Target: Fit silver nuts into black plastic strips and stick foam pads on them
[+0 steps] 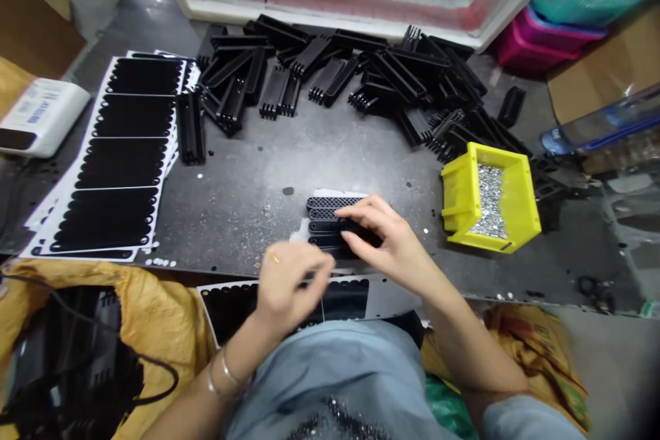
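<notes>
A short row of black plastic strips [324,227] lies side by side near the table's front edge, two with a lattice pattern at the far side. My right hand [389,240] reaches in from the right, thumb and fingers closed around a black plastic strip [364,232] at the row. Just left of and nearer than the row is my left hand [291,282], its fingers curled in and its thumb close to the index finger. Whatever sits between those fingers is hidden. Below, a sheet of black stickers [345,295] lies partly under my left hand, across my lap.
Many black plastic pieces [309,55] are heaped along the back. A yellow bin [529,220] of small metal parts stands right. Sheets of black stickers [124,158] lie left, beside a white device [46,117]. A white foam box [330,14] borders the back; a yellow sack [170,302] hangs front left.
</notes>
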The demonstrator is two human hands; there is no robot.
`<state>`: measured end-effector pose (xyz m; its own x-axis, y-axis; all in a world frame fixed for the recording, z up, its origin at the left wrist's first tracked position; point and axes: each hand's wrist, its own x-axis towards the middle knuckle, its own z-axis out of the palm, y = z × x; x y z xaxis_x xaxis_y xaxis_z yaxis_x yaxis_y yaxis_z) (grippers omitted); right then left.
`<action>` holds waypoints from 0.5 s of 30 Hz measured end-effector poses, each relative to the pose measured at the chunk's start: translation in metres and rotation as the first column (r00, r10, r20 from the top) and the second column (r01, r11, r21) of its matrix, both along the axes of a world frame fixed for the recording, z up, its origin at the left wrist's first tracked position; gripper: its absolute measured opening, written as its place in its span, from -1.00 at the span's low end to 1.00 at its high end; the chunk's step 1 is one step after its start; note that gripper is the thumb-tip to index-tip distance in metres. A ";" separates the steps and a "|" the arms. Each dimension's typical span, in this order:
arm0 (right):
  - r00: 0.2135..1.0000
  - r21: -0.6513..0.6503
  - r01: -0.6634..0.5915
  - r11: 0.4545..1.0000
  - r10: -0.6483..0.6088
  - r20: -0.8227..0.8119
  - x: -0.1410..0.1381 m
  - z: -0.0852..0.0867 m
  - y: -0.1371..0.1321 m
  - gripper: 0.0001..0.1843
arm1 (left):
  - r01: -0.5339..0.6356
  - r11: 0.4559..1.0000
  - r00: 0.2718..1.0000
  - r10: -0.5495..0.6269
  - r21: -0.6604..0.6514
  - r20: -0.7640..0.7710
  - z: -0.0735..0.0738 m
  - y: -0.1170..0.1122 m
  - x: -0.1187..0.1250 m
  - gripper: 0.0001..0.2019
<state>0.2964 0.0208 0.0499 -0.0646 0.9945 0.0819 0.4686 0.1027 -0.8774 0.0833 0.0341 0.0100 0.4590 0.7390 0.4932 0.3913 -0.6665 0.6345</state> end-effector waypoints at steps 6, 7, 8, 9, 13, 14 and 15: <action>0.929 0.263 -0.002 0.965 -0.096 0.358 -0.014 -0.018 0.024 -0.60 | -0.250 0.909 0.963 0.200 -0.333 -0.178 -0.001 0.060 -0.010 -0.87; 0.929 0.271 -0.004 0.963 -0.097 0.358 -0.013 -0.016 0.024 -0.60 | -0.248 0.904 0.965 0.197 -0.349 -0.174 -0.001 0.061 -0.009 -0.86; 0.929 0.276 -0.001 0.961 -0.101 0.355 -0.011 -0.014 0.024 -0.60 | -0.259 0.903 0.963 0.214 -0.342 -0.164 0.000 0.059 -0.008 -0.86; 0.929 0.283 0.008 0.959 -0.112 0.352 -0.009 -0.011 0.023 -0.59 | -0.269 0.914 0.961 0.233 -0.303 -0.149 0.002 0.054 -0.007 -0.86; 0.919 0.342 0.079 0.936 -0.201 0.339 0.003 0.000 0.020 -0.53 | 0.026 0.997 0.989 -0.016 0.067 -0.144 0.005 0.024 -0.008 -0.89; 0.914 0.345 0.091 0.934 -0.215 0.343 0.005 0.003 0.018 -0.51 | 0.135 0.980 0.978 -0.108 0.145 -0.176 0.002 0.018 -0.010 -0.80; 0.912 0.335 0.089 0.938 -0.211 0.351 0.008 0.005 0.016 -0.49 | 0.212 0.958 0.964 -0.172 0.192 -0.205 -0.002 0.012 -0.011 -0.73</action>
